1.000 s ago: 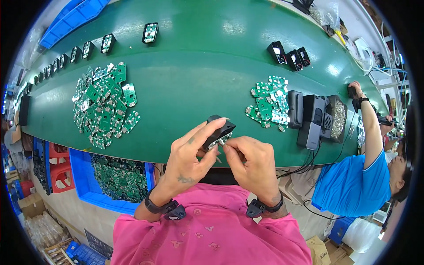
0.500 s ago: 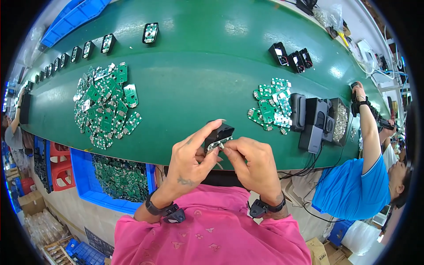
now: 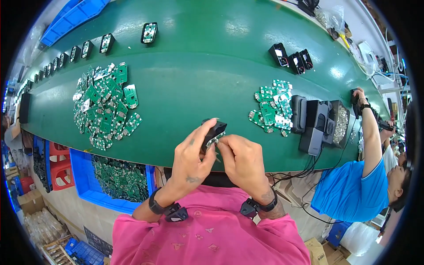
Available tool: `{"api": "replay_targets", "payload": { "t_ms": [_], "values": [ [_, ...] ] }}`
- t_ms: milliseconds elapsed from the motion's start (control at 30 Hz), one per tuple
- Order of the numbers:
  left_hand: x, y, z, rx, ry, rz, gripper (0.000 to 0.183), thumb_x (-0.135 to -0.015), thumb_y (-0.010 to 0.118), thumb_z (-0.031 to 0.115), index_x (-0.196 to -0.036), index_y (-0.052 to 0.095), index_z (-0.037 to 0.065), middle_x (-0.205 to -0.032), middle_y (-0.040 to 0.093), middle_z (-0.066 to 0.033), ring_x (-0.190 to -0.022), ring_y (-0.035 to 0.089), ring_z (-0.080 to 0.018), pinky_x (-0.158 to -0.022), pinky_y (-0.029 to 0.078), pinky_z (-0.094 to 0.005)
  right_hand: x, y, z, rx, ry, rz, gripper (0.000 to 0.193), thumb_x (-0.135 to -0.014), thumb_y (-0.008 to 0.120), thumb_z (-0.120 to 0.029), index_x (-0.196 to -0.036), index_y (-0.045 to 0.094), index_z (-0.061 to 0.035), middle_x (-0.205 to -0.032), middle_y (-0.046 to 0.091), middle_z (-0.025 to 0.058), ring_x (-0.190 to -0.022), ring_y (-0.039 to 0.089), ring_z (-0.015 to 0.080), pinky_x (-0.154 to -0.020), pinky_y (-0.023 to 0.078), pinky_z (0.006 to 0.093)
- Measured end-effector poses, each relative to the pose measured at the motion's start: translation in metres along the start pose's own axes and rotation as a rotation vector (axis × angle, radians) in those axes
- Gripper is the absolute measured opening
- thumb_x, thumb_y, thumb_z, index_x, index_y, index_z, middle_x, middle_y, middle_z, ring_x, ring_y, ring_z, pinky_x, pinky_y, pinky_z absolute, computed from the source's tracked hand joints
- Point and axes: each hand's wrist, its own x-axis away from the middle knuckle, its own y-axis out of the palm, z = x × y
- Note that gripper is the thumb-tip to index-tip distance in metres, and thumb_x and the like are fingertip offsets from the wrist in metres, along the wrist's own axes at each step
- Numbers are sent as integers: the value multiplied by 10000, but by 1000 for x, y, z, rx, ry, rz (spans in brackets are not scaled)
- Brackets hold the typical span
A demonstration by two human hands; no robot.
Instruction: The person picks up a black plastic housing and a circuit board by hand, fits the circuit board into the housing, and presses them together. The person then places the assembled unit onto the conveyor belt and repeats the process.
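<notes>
My left hand (image 3: pixel 192 159) is wrapped round a small black plastic housing (image 3: pixel 216 130), tilted above the front edge of the green table. A green circuit board (image 3: pixel 213 140) shows along the housing's near side, partly hidden by fingers. The thumb and forefinger of my right hand (image 3: pixel 242 157) are pinched together at the board's right end. Whatever small part sits between those fingertips is hidden. Left of my hands lies a large heap of green circuit boards (image 3: pixel 106 106), and a smaller pile of boards (image 3: pixel 268 114) lies to their right.
Black housings with boards (image 3: pixel 106 43) stand in a row at far left. Several open black housings (image 3: pixel 279 54) sit far right. Dark devices (image 3: pixel 314 121) and a tray of small metal parts (image 3: pixel 339 126) stand right, near a person in blue (image 3: pixel 353 190). A blue bin (image 3: pixel 84 187) holds more boards.
Both hands have shifted slightly left with the housing, which has tilted further. My right hand has come closer to my left, its fingertips still at the board.
</notes>
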Motion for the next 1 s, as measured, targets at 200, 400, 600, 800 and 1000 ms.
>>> {"api": "replay_targets", "payload": {
  "t_ms": [200,400,600,800,1000],
  "values": [
    [-16,-18,-2,528,-343,-80,622,-875,602,-93,-1446,384,19,-1295,573,-192,-962,693,-195,-733,619,-261,-6,-1,1,-154,291,86,118,-922,666,-77,-961,645,33,-728,662,53,-640,621,111,-545,485,282],
    [-21,-19,-9,494,-267,-159,735,-791,700,-134,-1445,396,9,-1322,553,-194,-989,685,-194,-787,620,-278,-12,-1,23,-533,475,-4,116,-952,657,-87,-929,621,20,-771,655,54,-645,575,37,-525,443,183],
    [-28,-21,-12,526,-202,-61,711,-802,670,-138,-1446,412,15,-1323,555,-187,-992,685,-183,-791,607,-267,-16,0,18,-918,421,-15,109,-945,663,-85,-915,641,18,-742,652,43,-557,541,39,-465,398,187],
    [-32,-27,-4,295,-134,-86,656,-765,650,-137,-1389,520,21,-1305,590,-163,-889,711,-155,-692,594,-249,-18,-2,27,-863,479,36,189,-964,644,-123,-812,646,-11,-622,612,12,-452,457,18,-399,314,187],
    [-38,-8,0,223,0,44,554,-759,762,-63,-1281,623,59,-1236,647,-139,-821,716,-151,-639,589,-253,-27,-10,32,-644,177,-33,335,-977,639,-232,-713,607,-29,-559,589,12,-424,483,46,-371,314,214]
  ]
}}
